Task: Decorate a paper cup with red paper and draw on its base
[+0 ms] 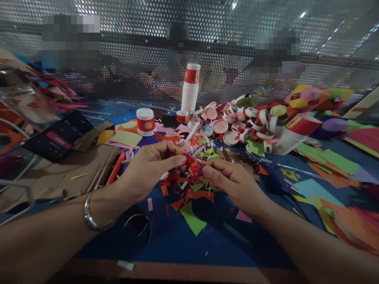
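My left hand [156,165] pinches a small red piece [192,161], which looks like paper, between thumb and fingers. Opposite it, my right hand [226,175] is closed with thumb against fingertips at the piece's other edge. Both hands hover over a heap of colourful paper scraps. Below them a green paper scrap [193,219] lies on the blue tabletop [171,246]. Just behind the hands are cut white-and-red paper cup pieces [220,126]. My fingers partly cover the red piece.
A tall stack of paper cups [190,88] stands at the back, with a shorter cup [145,121] to its left. Another cup stack [297,134] leans at right. A phone-like dark screen [57,136] rests on cardboard [56,177] at left. Perforated metal [133,43] rises behind.
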Tool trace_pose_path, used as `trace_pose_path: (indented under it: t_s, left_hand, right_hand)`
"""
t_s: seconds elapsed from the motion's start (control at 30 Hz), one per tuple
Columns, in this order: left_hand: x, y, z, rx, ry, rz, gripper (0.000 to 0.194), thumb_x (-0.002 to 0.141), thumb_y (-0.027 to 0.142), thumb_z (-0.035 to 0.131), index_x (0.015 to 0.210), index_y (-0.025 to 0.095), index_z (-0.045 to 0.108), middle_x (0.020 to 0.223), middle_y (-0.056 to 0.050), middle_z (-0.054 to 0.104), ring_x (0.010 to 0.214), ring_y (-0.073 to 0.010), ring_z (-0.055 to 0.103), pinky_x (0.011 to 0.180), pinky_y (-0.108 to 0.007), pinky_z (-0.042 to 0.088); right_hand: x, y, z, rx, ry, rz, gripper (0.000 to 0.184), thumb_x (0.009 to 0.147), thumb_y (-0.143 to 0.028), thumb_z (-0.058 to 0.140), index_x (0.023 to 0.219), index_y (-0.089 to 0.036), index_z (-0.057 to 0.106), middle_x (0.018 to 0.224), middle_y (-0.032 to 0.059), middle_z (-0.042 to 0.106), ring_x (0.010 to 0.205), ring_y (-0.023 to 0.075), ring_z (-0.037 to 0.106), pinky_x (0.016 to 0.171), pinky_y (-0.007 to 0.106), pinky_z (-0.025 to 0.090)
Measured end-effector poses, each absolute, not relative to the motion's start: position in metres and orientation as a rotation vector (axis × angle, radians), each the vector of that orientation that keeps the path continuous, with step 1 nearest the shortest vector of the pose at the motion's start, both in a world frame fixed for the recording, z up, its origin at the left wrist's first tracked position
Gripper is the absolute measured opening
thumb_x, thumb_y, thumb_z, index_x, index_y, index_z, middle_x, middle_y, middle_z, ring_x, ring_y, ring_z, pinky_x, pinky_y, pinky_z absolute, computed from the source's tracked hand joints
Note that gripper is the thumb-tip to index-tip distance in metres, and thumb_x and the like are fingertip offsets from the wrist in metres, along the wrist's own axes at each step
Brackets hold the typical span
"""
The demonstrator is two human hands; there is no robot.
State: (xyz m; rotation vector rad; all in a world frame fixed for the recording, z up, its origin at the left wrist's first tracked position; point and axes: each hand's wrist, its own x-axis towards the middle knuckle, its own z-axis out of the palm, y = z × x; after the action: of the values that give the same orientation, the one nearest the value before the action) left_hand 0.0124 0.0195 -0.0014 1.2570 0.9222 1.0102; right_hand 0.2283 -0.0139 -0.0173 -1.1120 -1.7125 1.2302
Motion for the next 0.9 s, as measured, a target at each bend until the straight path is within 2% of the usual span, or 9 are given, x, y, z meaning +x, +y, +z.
trace_pose_path:
  t_s: [0.17,0.9]
  left_hand:
    - [0.0124,0.0189,-0.0009,1.335,0.918,1.024,0.012,0.082,0.024,0.08,0.084,0.015,0.072,0.073,0.0,0.07,0.065,-0.0103,0.063,0.064,-0.023,0.051]
    - [0.0136,0.0185,-0.0012,1.398,0.878,1.032,0.007,0.084,0.02,0.077,0.084,0.015,0.073,0.072,0.001,0.071,0.064,-0.0087,0.065,0.063,-0.021,0.053]
  right_hand:
    - [0.2309,-0.013,-0.0188,-1.138,-1.734,1.218,0.043,0.098,-0.059,0.055,0.079,-0.02,0.055,0.064,-0.0062,0.032,0.055,0.0095,0.026,0.05,0.027,0.019]
    - [0.2334,-0.0139,-0.015,-1.116,-1.757,1.225,0.044,0.099,-0.058,0.055,0.079,-0.019,0.059,0.06,-0.0079,0.033,0.052,0.0078,0.026,0.048,0.026,0.02]
